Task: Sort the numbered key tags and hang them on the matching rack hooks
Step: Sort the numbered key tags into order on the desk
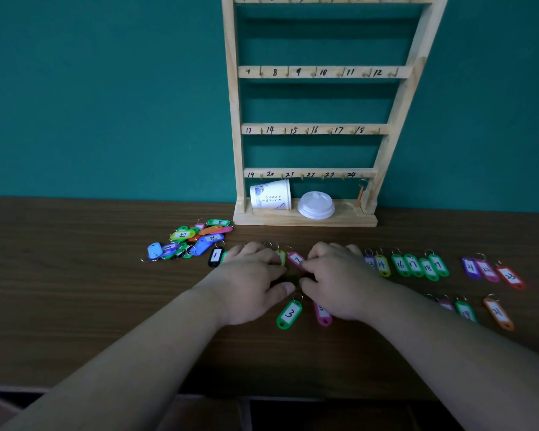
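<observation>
Now our left hand [249,281] and right hand [336,278] lie palm-down on the row of sorted tags [414,265], fingers loosely bent either side of pink tag 7 [296,259]. We cannot tell whether either pinches one. A heap of tags [193,239] lies left of the rack [308,129].

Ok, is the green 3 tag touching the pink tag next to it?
Apart. The head view shows a strip of bare table between the green 3 tag and the pink tag.
</observation>
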